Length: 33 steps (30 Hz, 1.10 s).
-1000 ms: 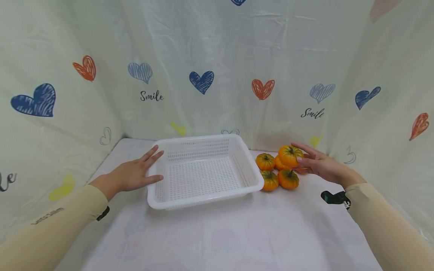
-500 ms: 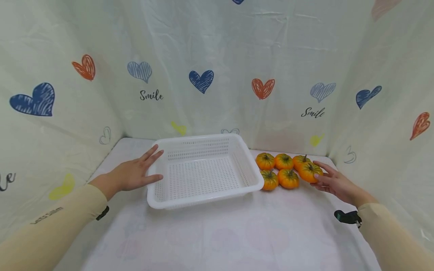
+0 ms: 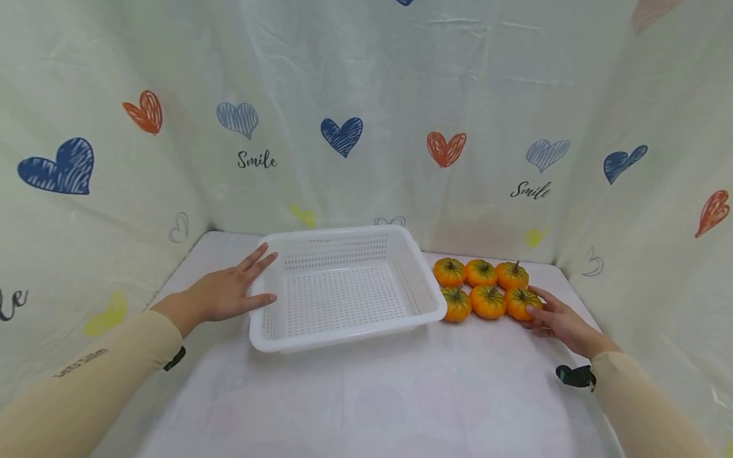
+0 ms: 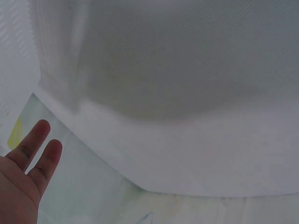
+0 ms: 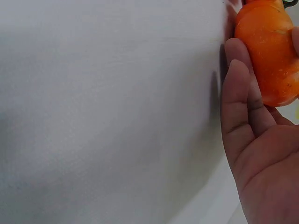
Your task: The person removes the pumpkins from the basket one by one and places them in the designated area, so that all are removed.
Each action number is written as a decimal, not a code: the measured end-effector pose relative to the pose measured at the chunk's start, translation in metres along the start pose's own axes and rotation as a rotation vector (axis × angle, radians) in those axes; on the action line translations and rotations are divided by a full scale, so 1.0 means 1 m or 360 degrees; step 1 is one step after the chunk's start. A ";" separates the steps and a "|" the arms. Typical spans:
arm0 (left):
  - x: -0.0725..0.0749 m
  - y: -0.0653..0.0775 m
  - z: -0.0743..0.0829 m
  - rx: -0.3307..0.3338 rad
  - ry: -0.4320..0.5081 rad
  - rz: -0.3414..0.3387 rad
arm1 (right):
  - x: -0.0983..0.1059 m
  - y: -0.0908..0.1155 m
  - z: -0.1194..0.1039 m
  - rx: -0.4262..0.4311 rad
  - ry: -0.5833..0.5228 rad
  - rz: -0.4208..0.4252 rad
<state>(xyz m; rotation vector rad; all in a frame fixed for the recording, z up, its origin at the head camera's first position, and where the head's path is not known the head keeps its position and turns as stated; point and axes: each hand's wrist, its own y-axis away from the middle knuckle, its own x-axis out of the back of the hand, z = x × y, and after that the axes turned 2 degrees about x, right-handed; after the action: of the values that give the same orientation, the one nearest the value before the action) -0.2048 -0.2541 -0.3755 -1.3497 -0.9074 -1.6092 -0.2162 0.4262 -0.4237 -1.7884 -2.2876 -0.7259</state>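
My right hand (image 3: 564, 323) holds a small orange-and-green pumpkin (image 3: 520, 303) at the front right of a cluster, thumb on one side and fingers on the other. The right wrist view shows its smooth orange side (image 5: 268, 56) against my fingers. Beside it, several like pumpkins (image 3: 488, 301) sit close together in two rows of three, counting the held one. A white perforated plastic basket (image 3: 349, 333) stands to their left with nothing in it. Spread over its left rim, my left hand (image 3: 223, 294) rests with straight fingers; the left wrist view catches two fingertips (image 4: 44, 161).
A pale cloth (image 3: 401, 388) covers the table. Behind and at both sides hangs a light curtain (image 3: 389, 89) printed with hearts and "Smile". The basket's right edge overlaps the nearest front pumpkin (image 3: 456, 305) in the head view.
My right hand has carried the pumpkin from above the back row, rightward and down, to the front row's right end. My left hand and the basket have stayed put.
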 end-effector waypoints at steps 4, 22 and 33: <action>0.000 0.001 0.001 0.0002 -0.0002 0.0001 | -0.001 0.001 0.004 -0.0011 0.0018 0.0014; 0.000 -0.001 0.001 0.0011 -0.0005 -0.0013 | -0.002 -0.002 0.002 -0.0015 0.0123 0.0040; 0.001 -0.003 0.002 0.0012 -0.0019 0.0007 | -0.003 0.000 0.002 -0.0068 0.0162 0.0052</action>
<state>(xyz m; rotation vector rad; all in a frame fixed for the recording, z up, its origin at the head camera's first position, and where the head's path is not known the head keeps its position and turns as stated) -0.2069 -0.2515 -0.3740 -1.3566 -0.9165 -1.5946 -0.2152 0.4240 -0.4264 -1.7594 -2.1894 -0.8457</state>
